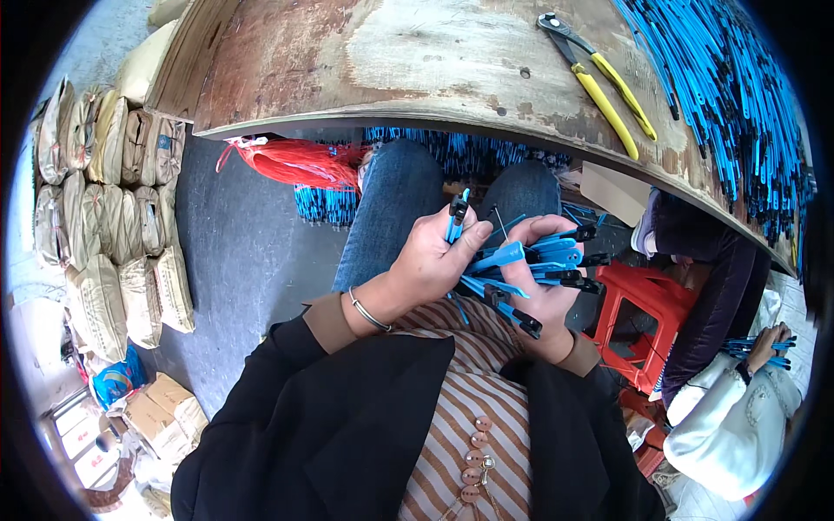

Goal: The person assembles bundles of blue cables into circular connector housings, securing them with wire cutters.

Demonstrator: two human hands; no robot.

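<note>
My left hand (439, 256) pinches a single blue plastic strip with a black end (455, 215), held upright above my lap. My right hand (543, 291) grips a fanned bundle of the same blue strips (539, 260), their black tips pointing right and down. The two hands touch over my knees. A thin metal pin (501, 221) sticks up between them. A silver bangle (369, 313) sits on my left wrist.
A worn wooden table (417, 69) curves above my knees, carrying yellow-handled pliers (599, 82) and a large heap of blue strips (730, 95). Red netting (295, 161) lies under it. Stacked sacks (113, 208) stand left. A red stool (638, 304) and another seated person (738, 391) are right.
</note>
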